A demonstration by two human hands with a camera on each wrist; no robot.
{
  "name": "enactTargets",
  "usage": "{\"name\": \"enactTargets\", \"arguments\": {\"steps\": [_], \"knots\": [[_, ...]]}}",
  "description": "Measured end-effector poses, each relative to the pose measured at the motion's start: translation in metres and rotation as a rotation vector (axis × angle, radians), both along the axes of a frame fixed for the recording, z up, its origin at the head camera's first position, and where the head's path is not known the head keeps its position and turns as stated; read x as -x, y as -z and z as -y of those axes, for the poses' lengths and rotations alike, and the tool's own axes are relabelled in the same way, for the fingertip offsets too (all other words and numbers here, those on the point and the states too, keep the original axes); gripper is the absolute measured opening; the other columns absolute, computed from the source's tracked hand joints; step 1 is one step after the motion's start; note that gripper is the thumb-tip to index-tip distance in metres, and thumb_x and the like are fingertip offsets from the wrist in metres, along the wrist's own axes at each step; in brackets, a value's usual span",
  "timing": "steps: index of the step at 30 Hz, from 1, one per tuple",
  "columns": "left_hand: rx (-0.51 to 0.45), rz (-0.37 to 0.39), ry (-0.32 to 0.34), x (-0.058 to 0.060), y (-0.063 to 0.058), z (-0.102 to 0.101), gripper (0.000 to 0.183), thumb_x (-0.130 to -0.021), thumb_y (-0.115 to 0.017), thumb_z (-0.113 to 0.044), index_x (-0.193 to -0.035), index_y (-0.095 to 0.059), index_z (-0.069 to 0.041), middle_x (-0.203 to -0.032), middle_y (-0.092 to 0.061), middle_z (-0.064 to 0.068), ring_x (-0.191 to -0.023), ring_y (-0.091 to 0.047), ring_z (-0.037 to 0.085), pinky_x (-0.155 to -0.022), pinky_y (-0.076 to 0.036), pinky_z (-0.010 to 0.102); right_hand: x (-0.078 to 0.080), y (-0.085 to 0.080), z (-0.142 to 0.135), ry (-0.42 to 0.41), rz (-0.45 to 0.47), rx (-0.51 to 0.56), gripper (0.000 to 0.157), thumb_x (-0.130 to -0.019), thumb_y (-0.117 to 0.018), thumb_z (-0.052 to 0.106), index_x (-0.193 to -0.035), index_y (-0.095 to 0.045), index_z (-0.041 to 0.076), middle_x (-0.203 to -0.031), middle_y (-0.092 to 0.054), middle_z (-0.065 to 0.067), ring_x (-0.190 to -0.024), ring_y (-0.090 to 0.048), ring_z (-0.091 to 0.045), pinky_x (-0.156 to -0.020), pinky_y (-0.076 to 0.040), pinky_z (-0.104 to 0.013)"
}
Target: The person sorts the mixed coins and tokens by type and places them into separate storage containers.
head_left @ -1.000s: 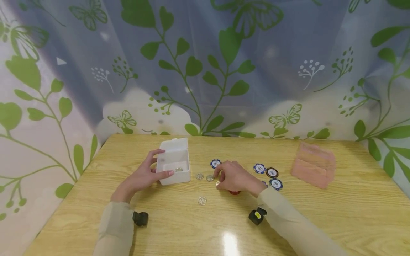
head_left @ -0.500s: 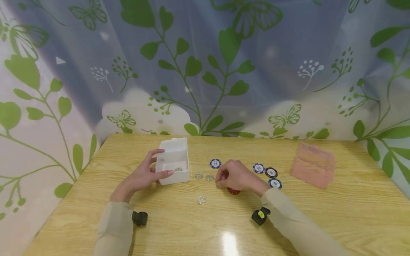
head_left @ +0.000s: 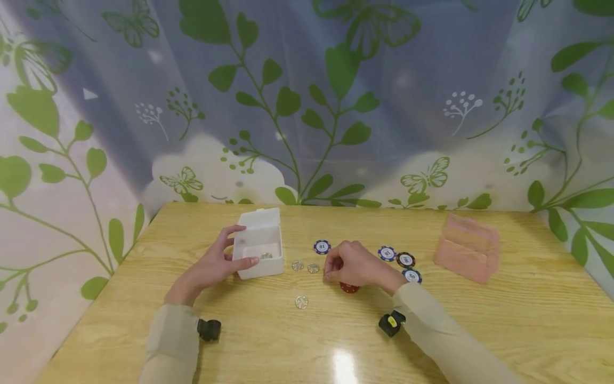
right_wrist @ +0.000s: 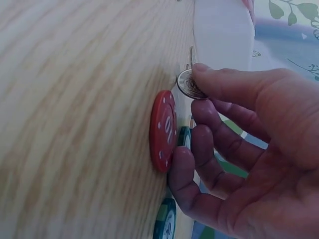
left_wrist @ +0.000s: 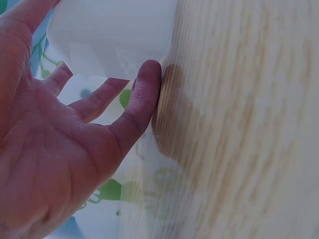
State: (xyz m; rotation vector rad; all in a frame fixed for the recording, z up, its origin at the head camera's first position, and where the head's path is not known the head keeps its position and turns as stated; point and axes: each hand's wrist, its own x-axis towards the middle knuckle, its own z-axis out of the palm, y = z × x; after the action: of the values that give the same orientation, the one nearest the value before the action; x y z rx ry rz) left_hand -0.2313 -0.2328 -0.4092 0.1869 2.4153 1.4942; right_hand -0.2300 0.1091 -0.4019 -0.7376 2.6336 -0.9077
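My left hand (head_left: 211, 268) holds an open white plastic box (head_left: 260, 269) by its left side, thumb over the front rim; in the left wrist view its fingers (left_wrist: 142, 97) lie along the box's lower end. A coin (head_left: 266, 256) shows inside the box. My right hand (head_left: 354, 265) pinches a silvery coin (right_wrist: 189, 84) between thumb and index finger, tilted up near the table. Just under that hand lies a red poker chip (head_left: 349, 288), its ring and little fingertips close to it. Two coins, one left (head_left: 297, 265) and one right (head_left: 313, 268), lie between box and hand.
Another coin (head_left: 301, 302) lies nearer the front. A blue chip (head_left: 322, 247) is behind the coins. Right of the right hand sit a blue chip (head_left: 386, 253), a black chip (head_left: 405, 260) and a chip marked 50 (head_left: 411, 276). A pinkish translucent sheet (head_left: 467, 250) lies farther right.
The right hand has closed its fingertips on a coin that lay beneath them and shifted slightly right. The left hand and box have stayed in place.
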Motion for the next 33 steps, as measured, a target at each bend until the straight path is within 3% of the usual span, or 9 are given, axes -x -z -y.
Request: {"name": "enactTargets", "arguments": {"steps": [11, 18, 24, 33], "knots": [[0.028, 0.005, -0.005, -0.002, -0.001, 0.0, 0.089, -0.092, -0.077, -0.034, -0.157, -0.018, -0.026, -0.164, -0.023, 0.024, -0.121, -0.061, 0.04, -0.078, -0.054, 0.034, 0.002, 0.004, -0.006, -0.07, -0.017, 0.068, 0.012, -0.084, -0.074, 0.004, -0.085, -0.073, 0.015, -0.076, -0.068, 0.005, -0.07, -0.061, -0.007, -0.067, -0.052, -0.023], [0.03, 0.002, -0.001, -0.001, 0.0, 0.001, 0.089, -0.092, -0.078, -0.035, -0.157, -0.018, -0.027, -0.164, -0.024, 0.023, -0.119, -0.061, 0.039, -0.077, -0.054, 0.034, 0.003, 0.003, -0.006, -0.009, -0.016, 0.105, 0.013, -0.085, -0.072, 0.005, -0.092, -0.072, 0.015, -0.081, -0.069, 0.005, -0.073, -0.063, -0.008, -0.069, -0.053, -0.024], [0.039, -0.001, 0.001, -0.001, -0.001, 0.001, 0.089, -0.092, -0.077, -0.036, -0.158, -0.017, -0.027, -0.164, -0.023, 0.022, -0.121, -0.061, 0.039, -0.079, -0.052, 0.034, 0.004, 0.005, -0.006, 0.057, 0.028, 0.204, 0.015, -0.087, -0.072, 0.006, -0.099, -0.071, 0.015, -0.088, -0.071, 0.0, -0.073, -0.065, -0.011, -0.067, -0.055, -0.028], [0.034, 0.0, -0.001, -0.001, -0.001, 0.001, 0.089, -0.092, -0.078, -0.035, -0.158, -0.018, -0.027, -0.164, -0.024, 0.022, -0.12, -0.061, 0.039, -0.077, -0.053, 0.034, 0.006, 0.011, -0.005, 0.138, 0.056, 0.324, 0.011, -0.091, -0.074, 0.012, -0.1, -0.072, 0.015, -0.092, -0.07, -0.002, -0.081, -0.066, -0.014, -0.074, -0.054, -0.032]]}}
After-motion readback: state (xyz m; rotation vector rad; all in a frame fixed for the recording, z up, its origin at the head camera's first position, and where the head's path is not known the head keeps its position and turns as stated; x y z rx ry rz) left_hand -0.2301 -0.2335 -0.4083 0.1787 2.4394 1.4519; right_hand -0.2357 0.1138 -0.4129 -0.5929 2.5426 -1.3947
